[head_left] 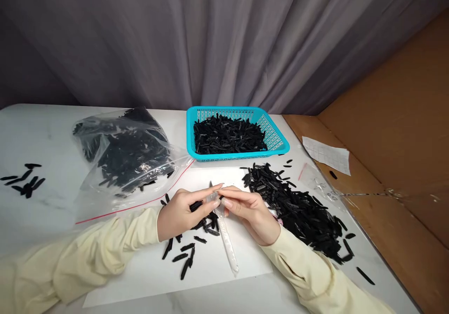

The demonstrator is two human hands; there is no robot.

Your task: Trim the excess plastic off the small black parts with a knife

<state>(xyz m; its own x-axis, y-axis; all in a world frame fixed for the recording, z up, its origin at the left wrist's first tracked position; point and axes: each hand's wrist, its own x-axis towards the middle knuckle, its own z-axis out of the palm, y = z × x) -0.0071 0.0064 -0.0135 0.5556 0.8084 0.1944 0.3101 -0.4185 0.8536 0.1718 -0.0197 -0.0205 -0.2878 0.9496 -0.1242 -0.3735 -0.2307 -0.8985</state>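
My left hand [185, 211] and my right hand [250, 209] meet fingertip to fingertip over a white sheet [133, 276]. Between the left thumb and fingers is a small clear piece, too small to make out fully. The right fingers are pinched at its right side, near a tiny dark bit. Below them a narrow clear sleeve with a whitish filling [228, 248] lies on the sheet. Loose black strips [184, 267] are scattered under and beside the left hand. A large heap of black strips [305, 216] lies right of the right hand.
A turquoise basket [238, 156] of black strips stands at the back. Left of it lies a clear zip bag [133, 155] full of black pieces. Several strips [30, 183] lie far left. A paper slip [326, 154] and a small clear bag [321, 190] are by the cardboard [396, 117] at right.
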